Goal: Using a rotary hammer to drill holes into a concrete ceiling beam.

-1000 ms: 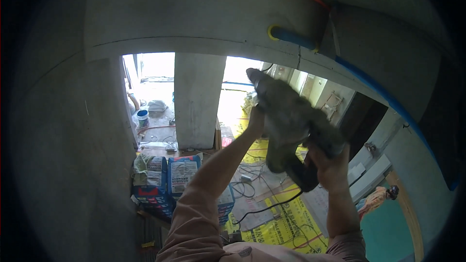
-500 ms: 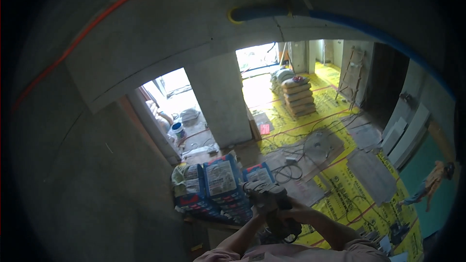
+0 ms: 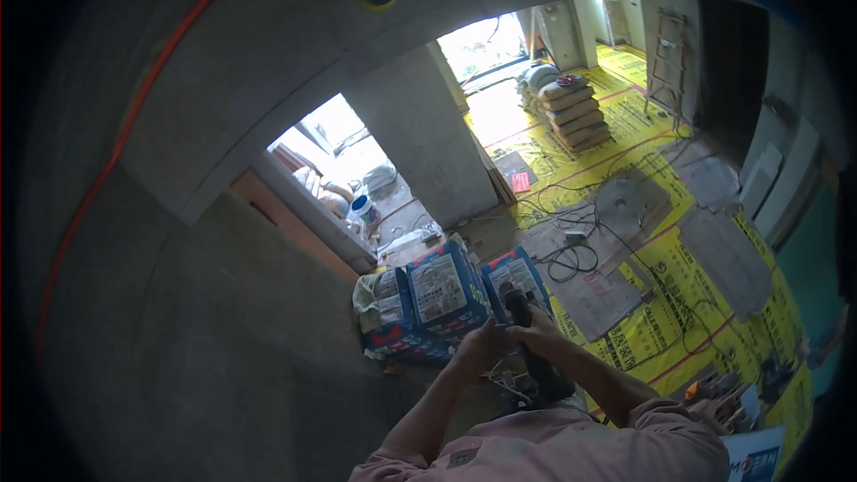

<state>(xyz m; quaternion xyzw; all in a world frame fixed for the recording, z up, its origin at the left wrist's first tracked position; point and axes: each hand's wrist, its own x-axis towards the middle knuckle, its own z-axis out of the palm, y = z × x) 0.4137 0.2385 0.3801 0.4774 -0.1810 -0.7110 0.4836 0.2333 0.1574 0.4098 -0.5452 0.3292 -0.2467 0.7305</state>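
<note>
A bare grey wall (image 3: 223, 303) fills the left side of a room under construction, while yellow printed sheeting (image 3: 659, 339) covers much of the floor at right. Blue packages (image 3: 446, 290) stand stacked near the centre, below two bright openings; brown sacks (image 3: 576, 116) are piled beyond, in the farther room. A dark power tool (image 3: 546, 377) is held close to the worker's chest, just in front of the packages. A blue bucket (image 3: 361, 206) sits through the left opening. The right hand (image 3: 539, 334) grasps the tool; the left hand (image 3: 485, 345) is curled beside it, its grip impossible to tell.
</note>
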